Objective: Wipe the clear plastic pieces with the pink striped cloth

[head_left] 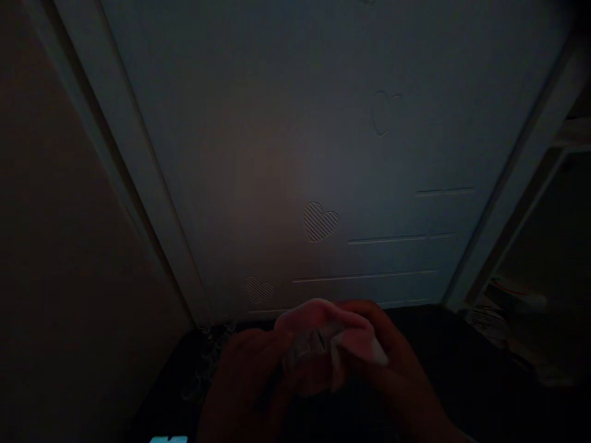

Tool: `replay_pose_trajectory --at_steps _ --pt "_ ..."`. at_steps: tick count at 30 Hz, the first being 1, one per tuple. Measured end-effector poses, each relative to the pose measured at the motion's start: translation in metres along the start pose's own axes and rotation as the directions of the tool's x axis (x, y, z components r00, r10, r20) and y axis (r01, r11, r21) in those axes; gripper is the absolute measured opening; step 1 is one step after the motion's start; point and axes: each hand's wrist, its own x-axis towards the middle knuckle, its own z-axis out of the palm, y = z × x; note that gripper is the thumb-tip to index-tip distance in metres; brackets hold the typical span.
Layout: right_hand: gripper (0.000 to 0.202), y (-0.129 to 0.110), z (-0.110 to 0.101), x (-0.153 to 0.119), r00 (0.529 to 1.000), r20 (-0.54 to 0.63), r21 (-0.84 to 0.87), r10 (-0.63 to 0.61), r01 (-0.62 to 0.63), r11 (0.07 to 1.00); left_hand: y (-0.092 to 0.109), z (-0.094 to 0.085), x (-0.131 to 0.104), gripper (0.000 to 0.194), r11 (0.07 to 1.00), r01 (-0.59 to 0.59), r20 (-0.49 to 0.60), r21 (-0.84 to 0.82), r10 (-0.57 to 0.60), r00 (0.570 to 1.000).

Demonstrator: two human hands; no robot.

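Low in the dim head view, a soft pink and white cloth (355, 341) is bunched between my two hands. My right hand (392, 357) is closed round the cloth from the right. From the left, my left hand (252, 369) curls against a clear, shiny thing (311, 351), which looks like glass or clear plastic. The cloth drapes behind and beside this thing. Darkness hides the left fingertips and the thing's exact kind.
A pale door (277, 154) with engraved hearts and lines rises ahead. A wall (69, 246) stands at left. Dark shelving (540, 246) with cluttered items is at right. A lit screen edge (168, 439) shows at the bottom. The surface (443, 357) below is dark.
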Motion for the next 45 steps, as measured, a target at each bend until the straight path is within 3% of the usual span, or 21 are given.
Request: replay_pose_trajectory --at_steps 5,9,21,31,36,41,45 --pt "0.038 -0.004 0.002 0.001 0.998 -0.013 0.009 0.055 -0.055 0.998 -0.005 0.002 -0.003 0.02 0.996 -0.076 -0.027 0.049 0.078 0.997" --pt "0.035 -0.004 0.001 0.0 0.996 0.048 0.002 0.073 -0.073 0.997 -0.005 0.002 -0.005 0.02 0.991 -0.113 -0.025 0.075 0.115 0.993" --pt "0.027 0.003 0.001 -0.001 0.991 0.111 -0.118 -0.07 0.083 0.99 0.001 0.003 0.004 0.018 0.962 -0.249 -0.037 0.115 0.254 0.966" --pt "0.028 0.0 0.008 0.0 0.991 0.119 -0.18 -0.059 0.08 0.98 0.0 0.002 0.003 0.017 0.958 -0.274 -0.013 0.082 0.276 0.961" --pt "0.02 -0.001 0.006 -0.001 0.979 0.159 -0.211 -0.125 0.157 0.965 0.003 0.004 0.005 0.015 0.961 -0.27 -0.066 0.064 0.274 0.96" --pt "0.017 0.0 0.005 -0.002 0.972 0.184 -0.197 -0.146 0.182 0.963 0.003 0.005 0.006 0.015 0.974 -0.228 -0.044 0.018 0.228 0.973" --pt "0.018 0.006 0.003 -0.003 0.972 0.151 -0.197 -0.178 0.206 0.959 0.002 0.004 0.007 0.012 0.971 -0.24 -0.08 0.012 0.24 0.968"
